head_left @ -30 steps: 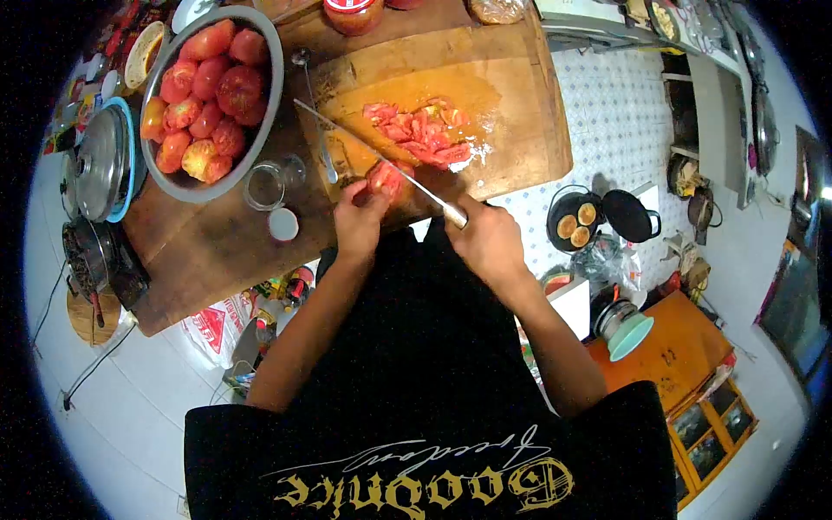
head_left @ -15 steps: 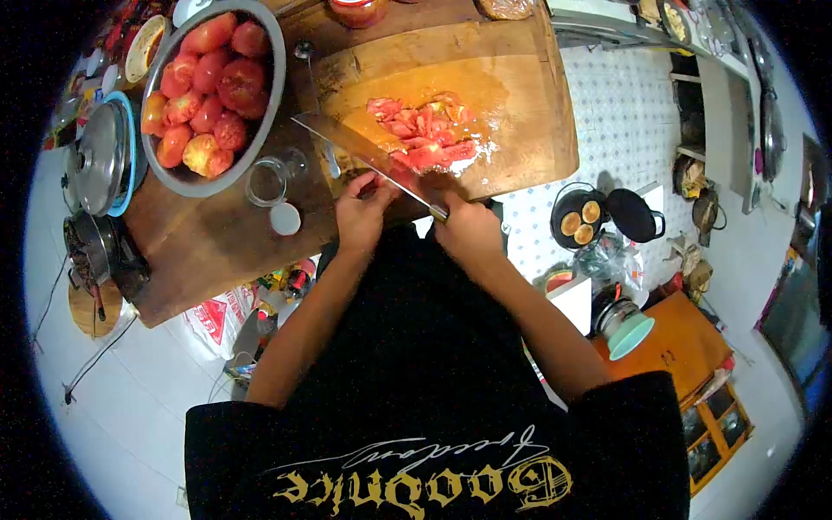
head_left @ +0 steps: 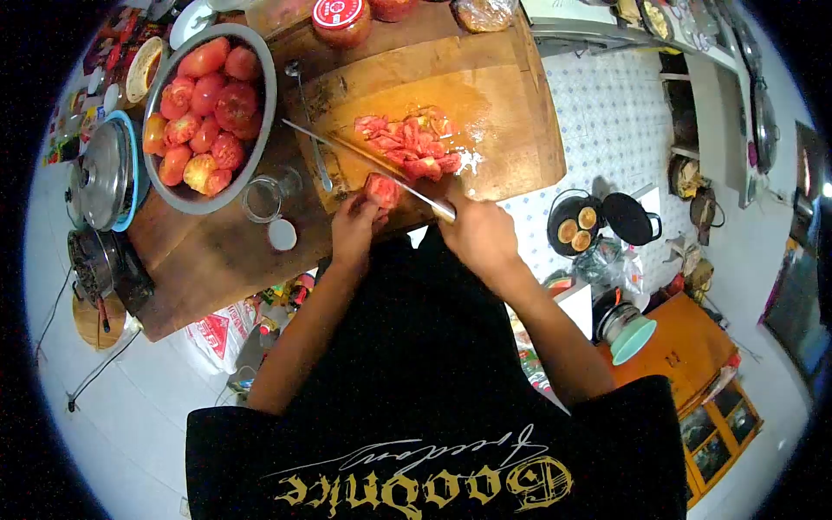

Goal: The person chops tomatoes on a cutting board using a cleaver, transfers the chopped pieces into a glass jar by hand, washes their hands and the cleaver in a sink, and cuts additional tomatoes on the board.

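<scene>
My right hand (head_left: 478, 232) is closed round the handle of a knife (head_left: 368, 157), its long blade slanting up to the left across the near edge of the cutting board (head_left: 511, 121). Just below the blade, the fingers of my left hand (head_left: 354, 232) grip a piece of tomato (head_left: 382, 190) with its cut red face showing. Beyond the blade lies a heap of chopped tomato (head_left: 412, 143) in a wet patch of juice. A spoon (head_left: 321, 165) rests along the left side of the board.
A large metal basin (head_left: 270, 95) of peeled tomatoes stands at the left. Near it are an open glass jar (head_left: 262, 199) and a white lid (head_left: 282, 235). Filled jars (head_left: 341, 24) stand at the back. On the floor to the right, a round pan (head_left: 559, 208) holds several browned cakes.
The tomato piece in my left hand now shows clearly below the blade. The knife blade sits slightly lower and to the left in view. The whole view has shifted a little.
</scene>
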Demonstrator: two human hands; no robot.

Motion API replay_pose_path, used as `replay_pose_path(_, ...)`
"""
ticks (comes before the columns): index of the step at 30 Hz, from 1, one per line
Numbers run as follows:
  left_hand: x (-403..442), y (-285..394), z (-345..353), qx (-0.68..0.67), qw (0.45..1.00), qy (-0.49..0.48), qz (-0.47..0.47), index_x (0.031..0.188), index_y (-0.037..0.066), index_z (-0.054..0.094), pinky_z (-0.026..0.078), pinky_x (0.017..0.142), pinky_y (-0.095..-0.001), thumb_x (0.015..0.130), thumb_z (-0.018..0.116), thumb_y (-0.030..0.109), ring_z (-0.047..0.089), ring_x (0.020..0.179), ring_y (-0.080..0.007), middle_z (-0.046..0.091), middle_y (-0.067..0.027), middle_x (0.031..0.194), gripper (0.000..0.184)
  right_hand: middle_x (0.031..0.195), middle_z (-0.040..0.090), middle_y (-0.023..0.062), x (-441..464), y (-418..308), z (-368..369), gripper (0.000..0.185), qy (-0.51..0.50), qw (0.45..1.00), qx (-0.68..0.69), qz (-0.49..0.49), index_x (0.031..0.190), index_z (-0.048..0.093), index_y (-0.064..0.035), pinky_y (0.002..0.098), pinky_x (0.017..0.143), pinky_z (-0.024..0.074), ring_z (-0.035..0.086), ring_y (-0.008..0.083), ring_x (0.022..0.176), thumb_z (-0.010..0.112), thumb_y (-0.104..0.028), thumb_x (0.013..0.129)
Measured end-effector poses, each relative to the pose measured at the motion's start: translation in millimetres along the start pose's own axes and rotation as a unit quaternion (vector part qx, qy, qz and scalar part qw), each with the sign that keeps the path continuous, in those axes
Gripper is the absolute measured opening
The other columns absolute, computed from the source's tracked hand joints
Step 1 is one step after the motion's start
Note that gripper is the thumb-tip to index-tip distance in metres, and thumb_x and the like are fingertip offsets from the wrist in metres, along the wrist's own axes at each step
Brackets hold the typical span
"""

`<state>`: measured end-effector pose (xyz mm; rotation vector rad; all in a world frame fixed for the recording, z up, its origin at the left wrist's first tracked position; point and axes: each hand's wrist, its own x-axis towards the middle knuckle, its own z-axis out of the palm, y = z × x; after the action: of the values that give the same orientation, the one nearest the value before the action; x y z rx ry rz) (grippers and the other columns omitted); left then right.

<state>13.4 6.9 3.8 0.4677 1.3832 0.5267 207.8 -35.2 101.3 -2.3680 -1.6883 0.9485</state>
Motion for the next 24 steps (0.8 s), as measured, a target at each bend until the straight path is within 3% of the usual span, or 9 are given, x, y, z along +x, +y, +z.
replay_pose_path(3,1.5,-3.2,-2.4,-0.036,0.999,-0.015,-0.012,0.115,0.001,0.053,0.053,0.085,-0.0338,0.089,0.065,0.017,0.064,0.095,-0.0229,0.062,-0.0132,0.108,0.033,0.067,0.063,0.0195,-18.9,-0.4,4.9,0.021,-0.012,0.999,-0.008,0.028,0.093,0.063,-0.0097,0.0485,0.06,0.0512,0.063,0.0386,0.065,0.067,-0.023,0.077)
replay_pose_path(10,-4.3,-2.4,0.4,-0.073,0.997,-0.008,-0.011,0.116,0.002,0.049,0.053,0.089,-0.0374,0.087,0.066,0.011,0.063,0.097,-0.0234,0.062,-0.0131,0.108,0.035,0.066,0.063,0.0186,-28.6,-3.5,11.7,0.022,-0.012,0.999,-0.018,0.023,0.093,0.063,-0.0102,0.0482,0.06,0.0519,0.063,0.0381,0.064,0.067,-0.024,0.076)
replay_pose_path(12,-3.4,-1.7,-0.3,-0.092,0.995,-0.006,-0.037,0.116,0.003,0.049,0.053,0.085,-0.0331,0.084,0.068,0.007,0.063,0.095,-0.0207,0.061,-0.0079,0.103,0.037,0.066,0.063,0.0183,-28.4,-2.3,13.0,0.022,-0.011,0.999,-0.025,0.021,0.093,0.063,-0.0105,0.0477,0.06,0.0523,0.064,0.0376,0.064,0.067,-0.024,0.077)
replay_pose_path(16,0.6,-8.4,-4.2,-0.116,0.993,-0.007,-0.031,0.114,0.004,0.05,0.053,0.084,-0.0326,0.083,0.068,0.005,0.063,0.094,-0.0207,0.061,-0.0082,0.101,0.035,0.066,0.063,0.0177,-26.3,6.7,25.5,0.022,-0.049,0.998,-0.031,0.022,0.094,0.062,-0.0107,0.0471,0.059,0.0525,0.064,0.0371,0.064,0.067,-0.024,0.077)
replay_pose_path(21,-2.1,3.8,0.2,0.016,1.0,-0.011,0.008,0.112,0.002,0.055,0.054,0.08,-0.0306,0.083,0.066,0.006,0.062,0.093,-0.0196,0.06,-0.0074,0.1,0.031,0.067,0.063,0.0185,4.0,-6.6,56.5,0.024,-0.061,0.995,-0.005,0.082,0.095,0.06,-0.0103,0.0494,0.063,0.0519,0.064,0.0385,0.068,0.065,-0.026,0.078)
replay_pose_path(24,-4.9,3.9,8.4,-0.035,0.999,0.029,-0.012,0.113,0.001,0.057,0.052,0.08,-0.0296,0.084,0.066,0.009,0.061,0.093,-0.0194,0.061,-0.0077,0.101,0.032,0.074,0.064,0.0202,38.1,-22.5,50.0,0.026,-0.017,0.999,0.046,0.014,0.098,0.061,-0.0089,0.0499,0.068,0.0512,0.063,0.0403,0.072,0.065,-0.025,0.077)
